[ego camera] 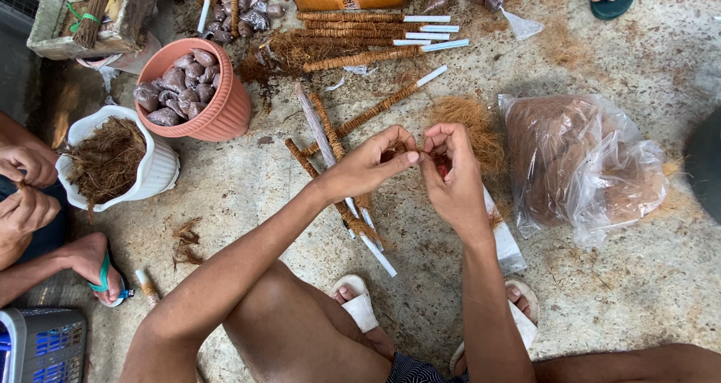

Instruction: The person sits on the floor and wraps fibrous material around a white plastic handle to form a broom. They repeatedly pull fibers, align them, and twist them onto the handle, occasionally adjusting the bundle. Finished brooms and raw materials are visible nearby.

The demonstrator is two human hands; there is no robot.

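Mid-frame, left hand (373, 160) and right hand (451, 174) both pinching a small tuft of brown fibre (434, 160) between fingertips, above wrapped sticks (339, 174) on the floor. Best kept taut, fingertips close together, loose strands tucked in. Fibre bag (582, 161) right.

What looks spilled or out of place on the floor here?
Loose brown fibre is scattered on the concrete floor: a tuft lies below the white pot, and a clump sits beyond the hands. The fibre-wrapped sticks under the left hand lie crossed, unlike the neat row near the box.
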